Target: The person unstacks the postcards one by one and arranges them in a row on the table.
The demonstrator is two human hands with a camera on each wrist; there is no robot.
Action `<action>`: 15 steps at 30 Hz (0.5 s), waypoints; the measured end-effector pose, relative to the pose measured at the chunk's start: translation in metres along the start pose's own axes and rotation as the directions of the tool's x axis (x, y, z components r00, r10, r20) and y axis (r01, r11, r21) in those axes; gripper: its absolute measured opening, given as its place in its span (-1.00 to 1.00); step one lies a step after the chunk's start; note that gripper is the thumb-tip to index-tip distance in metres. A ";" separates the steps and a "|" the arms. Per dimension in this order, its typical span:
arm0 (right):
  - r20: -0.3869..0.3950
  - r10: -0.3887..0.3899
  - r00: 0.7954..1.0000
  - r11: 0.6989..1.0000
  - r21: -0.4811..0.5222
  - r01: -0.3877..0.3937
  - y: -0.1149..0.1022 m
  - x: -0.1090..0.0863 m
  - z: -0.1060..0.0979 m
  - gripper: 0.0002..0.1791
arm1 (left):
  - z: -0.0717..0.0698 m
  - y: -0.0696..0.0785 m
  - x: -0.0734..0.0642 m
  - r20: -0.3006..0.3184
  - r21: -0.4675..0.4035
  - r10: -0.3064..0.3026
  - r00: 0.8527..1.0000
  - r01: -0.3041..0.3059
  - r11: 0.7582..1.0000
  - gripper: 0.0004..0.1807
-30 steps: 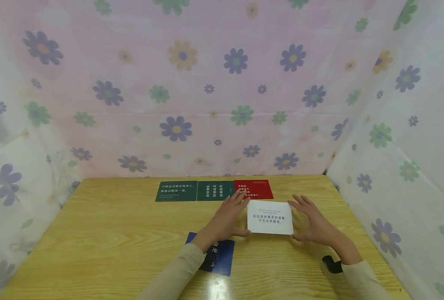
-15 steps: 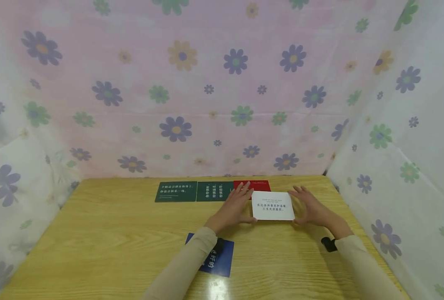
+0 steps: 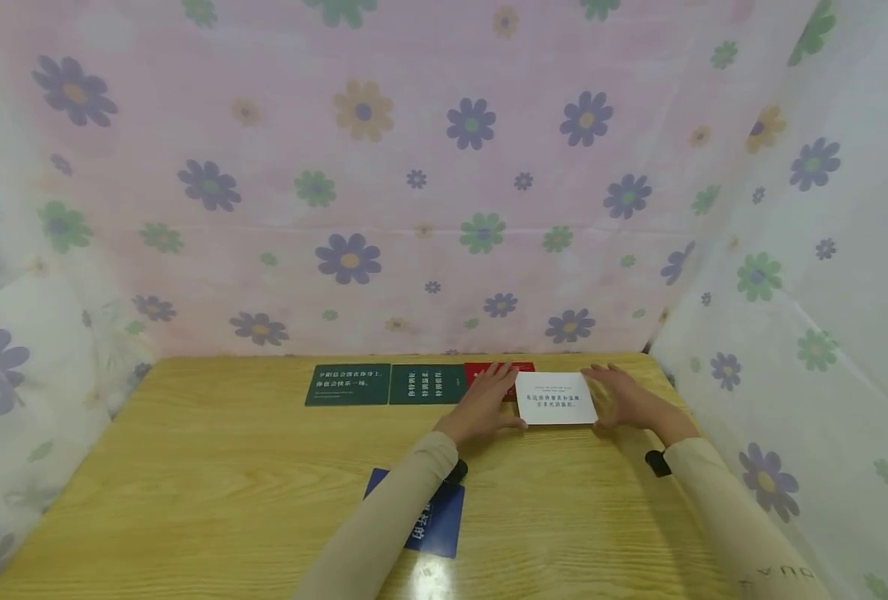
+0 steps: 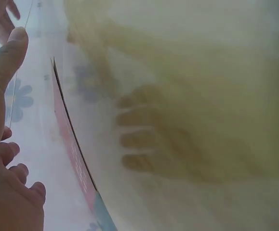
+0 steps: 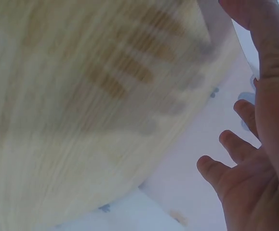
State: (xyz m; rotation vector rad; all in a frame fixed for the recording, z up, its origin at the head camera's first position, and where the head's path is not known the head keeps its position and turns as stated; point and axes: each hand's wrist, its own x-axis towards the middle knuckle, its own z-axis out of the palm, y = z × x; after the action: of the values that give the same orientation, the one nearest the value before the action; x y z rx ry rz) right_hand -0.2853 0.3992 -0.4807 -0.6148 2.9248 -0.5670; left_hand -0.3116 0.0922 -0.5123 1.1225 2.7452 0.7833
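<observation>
Right of ctr. in the head view, a white card (image 3: 556,400) printed w/ dark Chinese text is held up btwn. a person's two hands. The L hand (image 3: 484,407) grips its left edge, thumb at the lower corner, fingers toward the upper; the R hand (image 3: 627,400) grips the right edge the same way. In the R wrist view, three of that hand's fingers are spread apart. Just left of the white card, a red card (image 3: 476,372) shows in part, mostly hidden by the L hand. Farther left, in the same row near the far edge of a wooden table (image 3: 226,483), lie a green card (image 3: 348,385) w/ horiz. text and a 2nd green card (image 3: 427,384) w/ text turned sideways, next to the red. At lower ctr., a blue card (image 3: 444,517) lies askew, partly hidden by the L sleeve (image 3: 391,508). A black wrist unit (image 3: 657,463) shows at lower right, below the R hand. Floral cloth (image 3: 414,208), pinkish at rear, fills the upper frame.
</observation>
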 end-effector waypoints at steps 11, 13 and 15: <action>0.045 0.064 0.997 0.989 -0.134 -0.057 0.030 0.015 -0.013 0.12 | 0.002 0.011 0.040 0.056 0.101 -0.050 0.997 0.044 0.994 0.03; 0.054 0.073 0.996 0.989 -0.132 -0.065 0.035 0.017 -0.014 0.11 | 0.004 0.013 0.045 0.068 0.111 -0.067 0.995 0.059 0.992 0.02; 0.056 0.081 0.995 0.989 -0.132 -0.073 0.039 0.018 -0.015 0.10 | 0.006 0.014 0.050 0.072 0.111 -0.080 0.994 0.071 0.991 0.01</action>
State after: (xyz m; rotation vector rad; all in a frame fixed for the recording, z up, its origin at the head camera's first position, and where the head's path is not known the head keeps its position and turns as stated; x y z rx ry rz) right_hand -0.3183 0.4300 -0.4817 -0.5202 2.9296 -0.3448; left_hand -0.3377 0.1374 -0.5045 1.0361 2.7771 0.5758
